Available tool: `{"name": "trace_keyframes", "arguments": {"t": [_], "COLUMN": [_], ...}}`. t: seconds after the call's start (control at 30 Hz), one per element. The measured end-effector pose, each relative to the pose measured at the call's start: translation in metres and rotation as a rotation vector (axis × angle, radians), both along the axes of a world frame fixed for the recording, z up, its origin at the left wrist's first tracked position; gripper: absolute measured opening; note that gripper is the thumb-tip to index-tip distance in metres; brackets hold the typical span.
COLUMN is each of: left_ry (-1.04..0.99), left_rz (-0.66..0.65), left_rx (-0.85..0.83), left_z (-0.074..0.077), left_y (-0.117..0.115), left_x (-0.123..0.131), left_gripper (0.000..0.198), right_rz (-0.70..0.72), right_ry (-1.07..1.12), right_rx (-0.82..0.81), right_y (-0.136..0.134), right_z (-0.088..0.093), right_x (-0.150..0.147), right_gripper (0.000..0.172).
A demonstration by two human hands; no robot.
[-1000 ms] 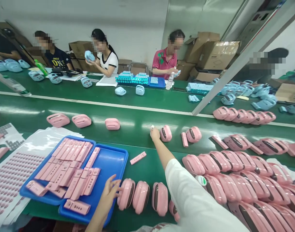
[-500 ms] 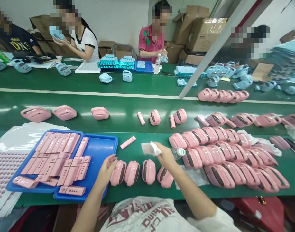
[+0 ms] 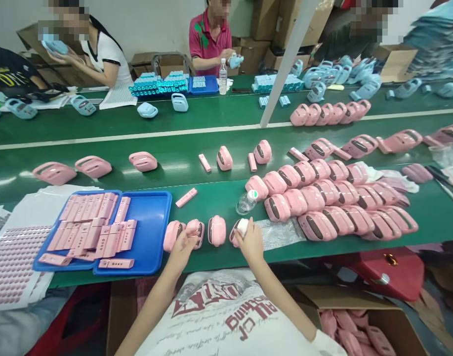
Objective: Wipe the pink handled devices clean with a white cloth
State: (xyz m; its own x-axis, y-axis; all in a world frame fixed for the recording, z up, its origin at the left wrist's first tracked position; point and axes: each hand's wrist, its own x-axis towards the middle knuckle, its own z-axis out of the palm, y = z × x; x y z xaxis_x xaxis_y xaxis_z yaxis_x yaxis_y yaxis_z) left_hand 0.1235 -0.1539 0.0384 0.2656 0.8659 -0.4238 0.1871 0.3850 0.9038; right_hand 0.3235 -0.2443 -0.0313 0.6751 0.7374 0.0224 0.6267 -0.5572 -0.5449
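Note:
In front of me stands a short row of glossy pink plastic casings with dark oval panels. My right hand (image 3: pixel 251 241) pinches a folded white cloth (image 3: pixel 243 226) against the rightmost pink casing (image 3: pixel 233 232), which it partly covers. Over the two leftmost casings reaches my left hand (image 3: pixel 185 243), its fingers apart and touching or just above the second pink casing (image 3: pixel 197 232). Between the hands another pink casing (image 3: pixel 217 231) stands untouched. Just beyond my right hand a clear bottle with a green-and-white cap (image 3: pixel 246 202) leans on its side.
Blue trays (image 3: pixel 152 207) at left hold pink button strips; a loose pink strip (image 3: pixel 186 197) lies beyond. Sticker sheets (image 3: pixel 19 262) are far left. Rows of pink casings (image 3: pixel 317 225) and a clear plastic bag (image 3: pixel 280 234) lie right. Co-workers sit across, handling blue casings.
My right hand has come down with the white cloth onto the rightmost casing. My left hand has shifted right, from the first casing to the second. The view has tilted downward.

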Motion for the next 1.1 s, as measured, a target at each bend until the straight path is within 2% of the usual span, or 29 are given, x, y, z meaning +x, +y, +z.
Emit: {"name": "trace_keyframes", "arguments": {"t": [0.07,0.17,0.3,0.4,0.47,0.57,0.6,0.67,0.73,0.8,0.9,1.03,1.07,1.1], "left_ry": [0.006,0.027,0.041,0.025,-0.029,-0.291,-0.4,-0.558,-0.59,-0.545,-0.478,-0.532,-0.537,-0.524], "left_rz": [-0.046,-0.102,-0.206,-0.31,-0.42,-0.657,-0.712,-0.733,-0.68,-0.615,-0.483,-0.281,-0.226,-0.174], "left_rx": [-0.001,-0.019,-0.054,-0.024,0.021,-0.019,-0.072,-0.172,-0.203,-0.172,-0.098,0.033,0.07,0.108], "left_z": [0.0,-0.002,-0.004,-0.003,0.001,0.018,0.025,0.04,0.053,0.06,0.06,0.057,0.057,0.057], "left_y": [-0.008,-0.019,-0.028,-0.03,-0.03,-0.029,-0.028,-0.027,-0.026,-0.027,-0.032,-0.039,-0.04,-0.04], "left_x": [0.004,0.006,0.007,0.009,0.012,0.017,0.018,0.019,0.018,0.016,0.012,0.01,0.01,0.01], "left_gripper": [0.05,0.049,0.049,0.059,0.078,0.105,0.106,0.103,0.098,0.091,0.074,0.067,0.069,0.071], "right_rz": [0.02,0.109,0.39,0.618,0.744,0.863,0.851,0.757,0.633,0.553,0.456,0.175,0.171,0.227], "right_ry": [-0.034,0.065,0.297,0.564,0.832,1.197,1.278,1.377,1.394,1.356,1.286,1.05,0.949,0.839], "right_rx": [-0.088,-0.191,-0.144,-0.076,-0.038,0.06,0.099,0.158,0.177,0.17,0.249,0.52,0.547,0.56], "right_y": [0.006,0.004,-0.011,-0.021,-0.021,-0.01,-0.004,0.008,0.02,0.029,0.035,0.023,0.017,0.011], "right_z": [0.003,0.01,0.026,0.052,0.075,0.112,0.123,0.142,0.155,0.159,0.154,0.137,0.134,0.132], "right_x": [0.001,0.017,0.043,0.057,0.06,0.054,0.05,0.039,0.03,0.025,0.027,0.027,0.023,0.017], "right_gripper": [0.059,0.052,0.058,0.063,0.062,0.055,0.053,0.049,0.047,0.046,0.044,0.052,0.051,0.05]}}
